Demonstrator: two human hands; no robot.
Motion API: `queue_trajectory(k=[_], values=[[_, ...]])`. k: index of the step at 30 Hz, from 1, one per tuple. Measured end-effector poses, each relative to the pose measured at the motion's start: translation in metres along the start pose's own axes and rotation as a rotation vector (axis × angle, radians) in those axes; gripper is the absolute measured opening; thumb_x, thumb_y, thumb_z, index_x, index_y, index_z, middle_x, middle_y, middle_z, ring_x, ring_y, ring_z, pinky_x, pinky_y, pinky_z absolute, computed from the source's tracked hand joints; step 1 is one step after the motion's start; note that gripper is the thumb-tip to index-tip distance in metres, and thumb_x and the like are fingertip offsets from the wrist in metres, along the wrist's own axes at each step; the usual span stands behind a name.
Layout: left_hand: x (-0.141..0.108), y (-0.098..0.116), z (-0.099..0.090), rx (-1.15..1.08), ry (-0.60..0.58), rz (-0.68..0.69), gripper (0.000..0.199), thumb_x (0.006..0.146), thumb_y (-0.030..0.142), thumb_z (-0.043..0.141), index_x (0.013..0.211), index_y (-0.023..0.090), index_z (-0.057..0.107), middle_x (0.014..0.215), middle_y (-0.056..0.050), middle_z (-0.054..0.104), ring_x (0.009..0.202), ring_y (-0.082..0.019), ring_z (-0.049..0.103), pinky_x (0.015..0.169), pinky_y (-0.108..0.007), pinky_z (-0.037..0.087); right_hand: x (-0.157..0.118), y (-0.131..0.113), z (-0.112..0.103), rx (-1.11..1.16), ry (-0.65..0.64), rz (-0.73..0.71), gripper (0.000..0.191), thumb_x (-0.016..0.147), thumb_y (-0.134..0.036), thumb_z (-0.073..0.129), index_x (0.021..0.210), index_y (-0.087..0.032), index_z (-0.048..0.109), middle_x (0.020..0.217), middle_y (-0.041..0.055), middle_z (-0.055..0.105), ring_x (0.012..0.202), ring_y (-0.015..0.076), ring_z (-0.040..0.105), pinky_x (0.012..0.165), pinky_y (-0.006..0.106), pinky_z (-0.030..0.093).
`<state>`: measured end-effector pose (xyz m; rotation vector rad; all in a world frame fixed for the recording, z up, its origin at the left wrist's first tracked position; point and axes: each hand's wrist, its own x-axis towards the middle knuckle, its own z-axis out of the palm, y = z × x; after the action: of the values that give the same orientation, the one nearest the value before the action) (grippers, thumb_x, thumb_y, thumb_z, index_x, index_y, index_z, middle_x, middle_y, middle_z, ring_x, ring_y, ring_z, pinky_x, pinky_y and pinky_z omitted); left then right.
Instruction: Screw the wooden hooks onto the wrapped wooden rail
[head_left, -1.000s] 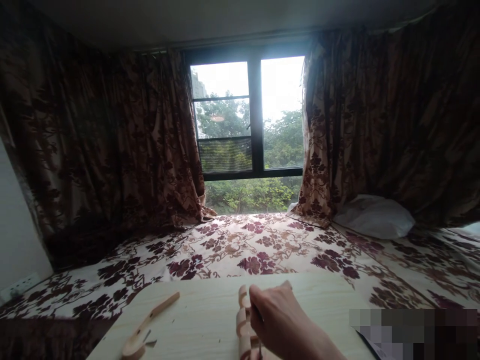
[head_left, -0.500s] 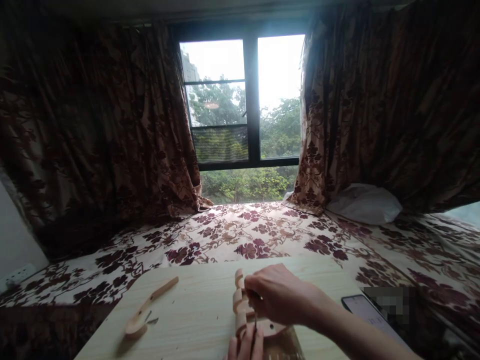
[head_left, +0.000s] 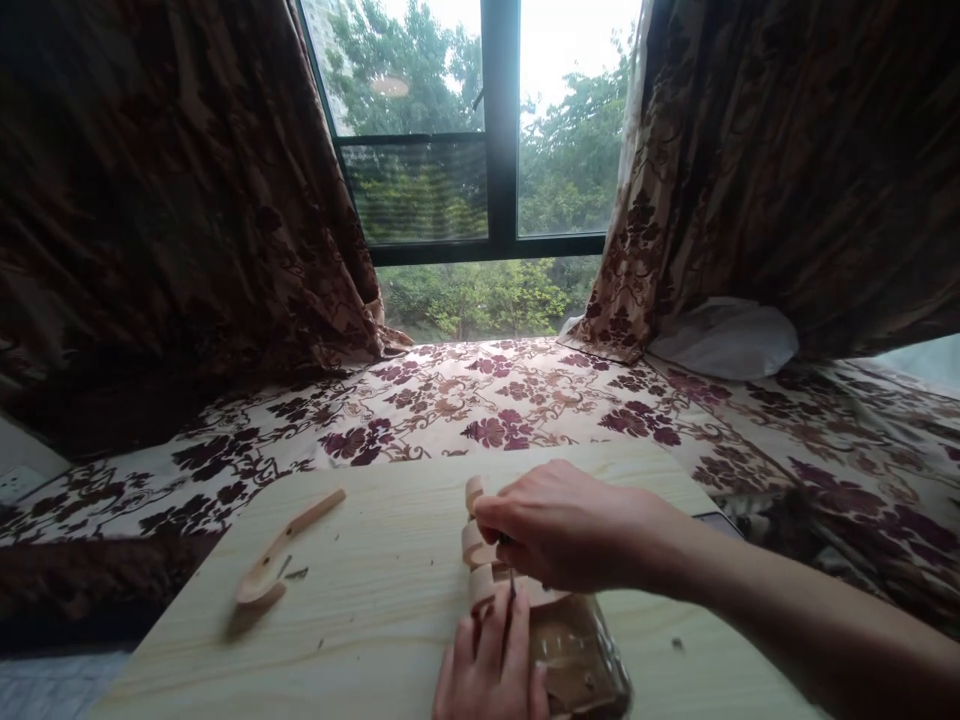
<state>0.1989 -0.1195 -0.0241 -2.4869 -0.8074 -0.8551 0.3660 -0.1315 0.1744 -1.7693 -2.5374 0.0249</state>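
My right hand [head_left: 559, 525] is closed around a dark-handled tool, mostly hidden by the fingers, whose thin metal shaft [head_left: 512, 582] points down. Just below it, my left hand [head_left: 491, 660] presses its fingertips by the shaft's tip, against a light wooden piece with curved hooks [head_left: 480, 588]. Whether the left fingers pinch something small is hidden. A clear-wrapped brown package [head_left: 581, 655] lies right of my left hand. On the left of the board sits a separate curved wooden hook [head_left: 262, 580], with small screws [head_left: 298, 573] beside it.
The pale wooden board [head_left: 375, 620] rests in front of a bed or ledge with floral cloth [head_left: 450, 400]. A phone [head_left: 720, 522] is partly behind my right forearm. Small dark bits are scattered on the board. Curtains [head_left: 247, 200] flank a window; a white bag [head_left: 724, 338] lies right.
The view has tilted downward, so the board sits higher and more of my left hand and the package shows. My right forearm now covers most of the phone.
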Motion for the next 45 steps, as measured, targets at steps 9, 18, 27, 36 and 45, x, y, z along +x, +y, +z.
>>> queue_trajectory(k=[9,18,27,36,45], values=[[0.007,-0.001,-0.009,-0.016,-0.023,0.050,0.042,0.084,0.021,0.042,0.124,0.018,0.054,0.122,-0.003,0.062,0.098,-0.022,0.058,0.083,-0.033,0.047,-0.003,0.001,0.001,-0.023,-0.004,0.085,0.016,0.087,-0.031,0.050,0.082,-0.017,0.055,0.066,0.0025,0.062,0.050,0.0113,0.044,0.046,0.028,0.017],[0.008,-0.008,-0.016,-0.004,-0.043,0.137,0.045,0.085,0.027,0.046,0.128,0.017,0.050,0.128,-0.004,0.057,0.102,-0.021,0.058,0.081,-0.029,0.049,-0.002,-0.008,0.002,-0.005,0.001,0.058,0.006,0.084,-0.020,0.049,0.084,-0.018,0.054,0.070,0.0018,0.063,0.049,0.0106,0.041,0.046,0.028,0.017],[0.011,-0.007,-0.024,-0.050,-0.072,0.125,0.046,0.086,0.026,0.046,0.132,0.018,0.046,0.131,-0.007,0.054,0.107,-0.021,0.056,0.082,-0.030,0.050,-0.005,-0.008,-0.005,-0.008,0.014,0.069,0.010,0.087,-0.027,0.049,0.091,-0.018,0.051,0.072,0.0013,0.064,0.051,0.0117,0.044,0.044,0.028,0.018],[0.012,-0.006,-0.025,-0.027,-0.050,0.148,0.045,0.086,0.026,0.047,0.129,0.016,0.049,0.128,-0.008,0.055,0.105,-0.023,0.057,0.081,-0.033,0.053,-0.006,-0.011,0.002,-0.017,0.070,0.095,0.010,0.084,-0.021,0.047,0.089,-0.016,0.055,0.064,0.0017,0.062,0.044,0.0110,0.033,0.042,0.029,0.014],[0.016,-0.006,-0.028,-0.046,-0.064,0.144,0.044,0.086,0.026,0.046,0.129,0.015,0.050,0.126,-0.009,0.056,0.106,-0.024,0.056,0.082,-0.032,0.053,-0.002,-0.011,-0.008,-0.020,0.033,0.032,0.007,0.084,-0.019,0.050,0.081,-0.016,0.056,0.067,0.0013,0.063,0.047,0.0104,0.037,0.045,0.028,0.019]])
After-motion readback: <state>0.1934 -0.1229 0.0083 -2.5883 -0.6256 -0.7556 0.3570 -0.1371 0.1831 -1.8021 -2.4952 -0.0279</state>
